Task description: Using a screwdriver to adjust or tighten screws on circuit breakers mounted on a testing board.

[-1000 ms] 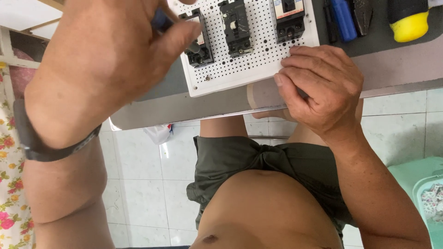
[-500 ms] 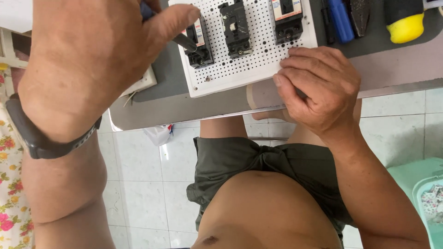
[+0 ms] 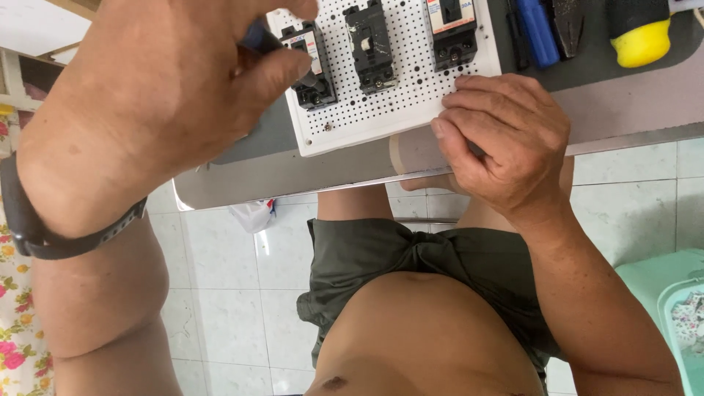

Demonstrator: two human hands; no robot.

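Change: left hand [image 3: 169,95] has shifted right and lowered against the view half a second ago; the dark tool tip it carries now sits on the lower end of the left breaker [image 3: 312,66], where earlier it stood just beside the housing.
Meaning: judged as the tool being seated on a fixing or terminal point of that breaker; contact itself is hidden by the thumb.
Left hand: fingers closed around a blue-handled tool [image 3: 253,37], thumb pressed along its shaft; black band on the wrist.
Right hand [image 3: 502,139]: unchanged, fingers curled together and pressing down on the near right corner of the perforated board [image 3: 381,121]; holds nothing.
Board: white, full of small holes, carries three black breakers in a row; middle breaker [image 3: 370,48] and right breaker [image 3: 451,29] untouched.
Worktop [image 3: 293,172]: grey, board lying close to its near edge; blue handle [image 3: 535,29] and yellow-and-black handle [image 3: 638,33] lie on a dark mat beyond the board.
Room: pale tiled floor [image 3: 227,293] below, floral cloth at left, green plastic bin at right.
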